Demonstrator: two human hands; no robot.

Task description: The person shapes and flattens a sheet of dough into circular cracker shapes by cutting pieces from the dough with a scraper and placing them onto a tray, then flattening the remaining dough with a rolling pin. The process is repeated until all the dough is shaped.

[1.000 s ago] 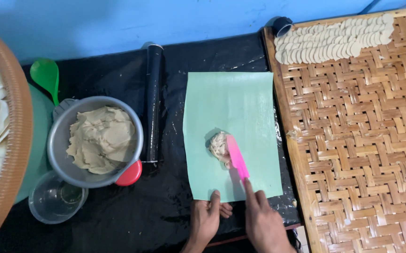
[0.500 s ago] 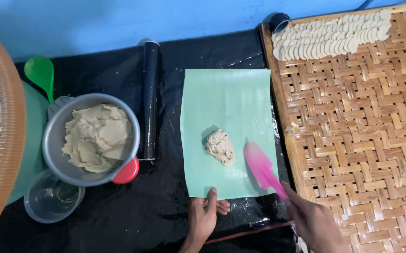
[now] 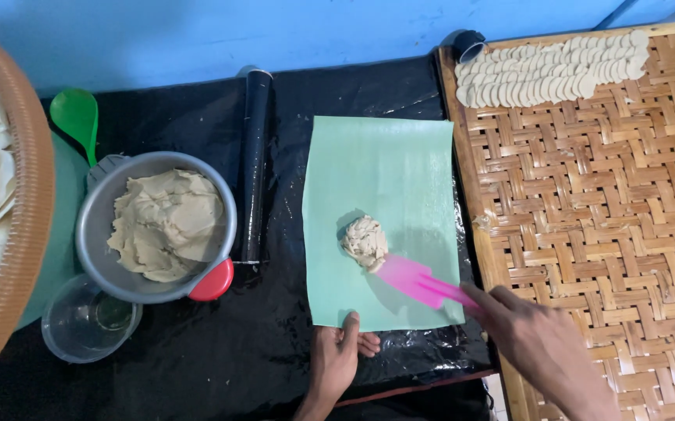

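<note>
right hand [image 3: 536, 343] clamped on pink spatula [image 3: 415, 281], blade pointing up-left, tip touching dough lump [image 3: 365, 242]; left hand [image 3: 336, 357] lies flat, pinning green sheet's [image 3: 380, 168] near edge.

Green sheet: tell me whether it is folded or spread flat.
Spread flat. The green sheet lies open, all edges showing, left hand on its near edge, dough lump on it.
</note>
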